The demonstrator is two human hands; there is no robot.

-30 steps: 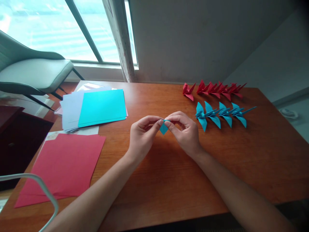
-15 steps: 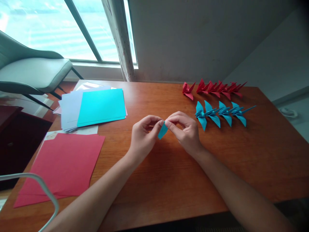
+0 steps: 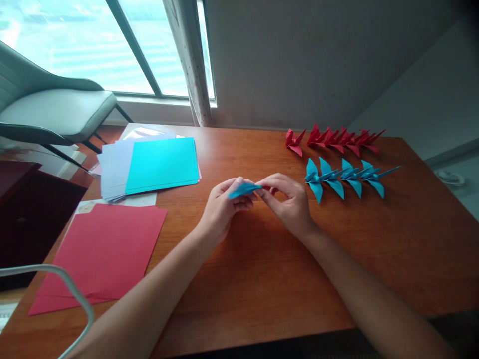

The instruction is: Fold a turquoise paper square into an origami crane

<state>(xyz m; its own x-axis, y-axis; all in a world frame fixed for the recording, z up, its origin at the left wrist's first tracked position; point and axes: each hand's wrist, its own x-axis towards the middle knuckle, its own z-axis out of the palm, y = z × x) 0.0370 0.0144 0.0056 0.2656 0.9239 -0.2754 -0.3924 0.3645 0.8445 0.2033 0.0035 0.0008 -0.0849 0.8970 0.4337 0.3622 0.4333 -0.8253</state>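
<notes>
A small folded piece of blue paper (image 3: 244,190), somewhat blurred, is held over the wooden table between my two hands. At its right tip, the thumb and forefinger of my right hand (image 3: 290,202) pinch it closed. My left hand (image 3: 220,209) is curled around the paper's other end, thumb up against it and fingers bent beneath. Its exact folds cannot be made out. To the right, several blue origami cranes (image 3: 348,177) stand in a line, nested one behind another. Behind them runs a row of red origami cranes (image 3: 344,139), with one set slightly apart at its left end.
Left of my hands lie a stack of blue sheets (image 3: 162,164) over white paper (image 3: 114,167) and, nearer, red sheets (image 3: 101,249). A pale curved tube (image 3: 75,291) crosses the lower left corner. A chair (image 3: 56,107) stands by the window beyond the table (image 3: 262,299).
The folded blue paper has swung from pointing down toward me to lying nearly level, its wide end now over my left hand. My left fingers have shifted underneath it.
</notes>
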